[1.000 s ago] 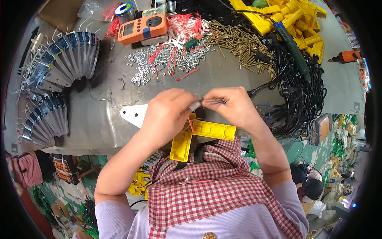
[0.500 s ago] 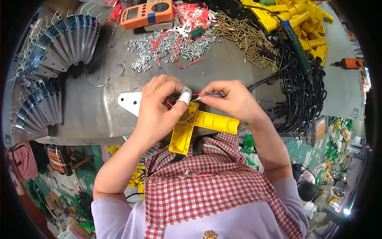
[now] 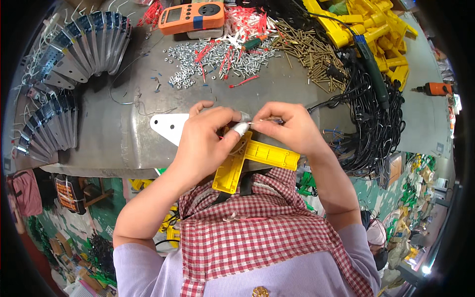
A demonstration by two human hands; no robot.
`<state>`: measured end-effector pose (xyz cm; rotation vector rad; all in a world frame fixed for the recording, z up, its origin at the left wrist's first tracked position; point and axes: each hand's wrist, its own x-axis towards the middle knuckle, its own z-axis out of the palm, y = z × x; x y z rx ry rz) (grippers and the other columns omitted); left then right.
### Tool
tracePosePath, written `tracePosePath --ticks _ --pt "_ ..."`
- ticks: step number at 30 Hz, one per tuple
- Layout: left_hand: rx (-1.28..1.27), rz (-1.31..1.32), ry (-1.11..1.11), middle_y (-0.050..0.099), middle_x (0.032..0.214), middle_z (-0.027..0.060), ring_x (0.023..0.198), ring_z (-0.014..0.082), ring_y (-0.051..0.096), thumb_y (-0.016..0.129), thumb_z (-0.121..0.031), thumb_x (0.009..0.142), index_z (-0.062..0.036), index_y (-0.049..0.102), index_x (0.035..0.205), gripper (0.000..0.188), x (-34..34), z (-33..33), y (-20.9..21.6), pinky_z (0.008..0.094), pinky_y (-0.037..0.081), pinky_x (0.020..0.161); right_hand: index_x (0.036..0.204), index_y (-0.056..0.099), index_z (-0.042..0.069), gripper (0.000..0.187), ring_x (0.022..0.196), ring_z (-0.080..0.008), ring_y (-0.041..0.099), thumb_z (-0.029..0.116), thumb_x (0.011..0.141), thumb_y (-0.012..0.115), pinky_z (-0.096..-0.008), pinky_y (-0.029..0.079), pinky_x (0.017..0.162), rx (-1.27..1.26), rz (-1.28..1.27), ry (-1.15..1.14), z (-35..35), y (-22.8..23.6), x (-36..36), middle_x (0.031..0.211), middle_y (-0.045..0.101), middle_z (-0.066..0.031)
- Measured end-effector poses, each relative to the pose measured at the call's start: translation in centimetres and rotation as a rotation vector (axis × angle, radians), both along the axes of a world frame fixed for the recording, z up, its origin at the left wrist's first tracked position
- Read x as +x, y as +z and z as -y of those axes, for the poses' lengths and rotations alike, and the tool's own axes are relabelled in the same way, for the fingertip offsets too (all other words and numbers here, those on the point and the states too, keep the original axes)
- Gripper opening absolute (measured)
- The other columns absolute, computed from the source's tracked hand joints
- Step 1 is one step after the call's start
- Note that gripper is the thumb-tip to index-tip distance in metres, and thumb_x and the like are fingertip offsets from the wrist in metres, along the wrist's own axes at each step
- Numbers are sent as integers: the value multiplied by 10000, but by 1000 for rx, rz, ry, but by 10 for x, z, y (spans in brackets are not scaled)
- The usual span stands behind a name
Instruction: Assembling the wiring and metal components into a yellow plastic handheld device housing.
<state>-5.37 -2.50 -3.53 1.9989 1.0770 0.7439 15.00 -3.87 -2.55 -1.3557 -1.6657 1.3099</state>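
Head view: both hands pinched over a yellow bracket at the near edge

Left hand (image 3: pixel 205 143) is curled, palm down, fingers closed, with a grey-capped fingertip pressed against the yellow plastic bracket (image 3: pixel 257 161). Right hand (image 3: pixel 292 128) meets it from the right, thumb and forefinger pinched narrowly on a thin metal piece (image 3: pixel 264 120); what exactly that piece is cannot be told. Both forearms enter from the lower edge, elbows spread, wrists bent inward so the fingertips touch.

The bracket is T-shaped and lies at the near edge of the grey metal worktop (image 3: pixel 123 143), one leg overhanging it, directly under the hands. A white flat plate (image 3: pixel 166 126) lies just left of the left hand.

Farther back, loose screws and nuts (image 3: pixel 198 62) are scattered mid-worktop, with an orange meter (image 3: pixel 190 15) at the far edge. Fanned metal brackets (image 3: pixel 74 49) occupy the far left corner. Black cables (image 3: pixel 378 123) pile along the right edge.
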Motion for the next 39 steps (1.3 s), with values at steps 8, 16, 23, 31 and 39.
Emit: tracePosePath --ticks 8,16,23,31,39 --pt "-148 71 -38 586 731 55 732 189 568 679 -53 740 -11 640 847 122 0 -12 4 417 400 908 879 637 64 151 640 -230 604 149 768 694 -320 482 609 722 328 117 -2 -2 5 724 606 -90" --pt "134 2 38 601 742 54 725 227 577 671 -79 713 -55 636 840 133 8 -13 -3 403 394 880 906 621 40 131 674 -140 613 149 836 646 -284 483 636 173 -93 -229 2 -13 -1 733 618 -89" --pt "-358 314 205 643 821 74 764 149 585 675 -57 768 -20 659 977 213 6 -12 -21 281 479 707 920 667 22 130 644 -48 561 93 814 647 -238 468 597 113 54 -171 -2 -16 3 708 646 -47" --pt "-482 391 145 614 830 24 779 79 558 636 -40 812 11 604 1004 201 7 -15 -13 232 463 702 946 668 13 151 686 -86 589 68 807 641 -244 482 638 155 8 -125 -2 -19 6 783 654 -56" --pt "-207 254 197 617 787 59 745 190 557 653 -42 718 -33 626 889 173 9 -9 -16 307 458 736 919 609 -1 122 692 -104 584 44 808 625 -254 474 640 145 43 -161 -8 3 -16 778 627 -61"
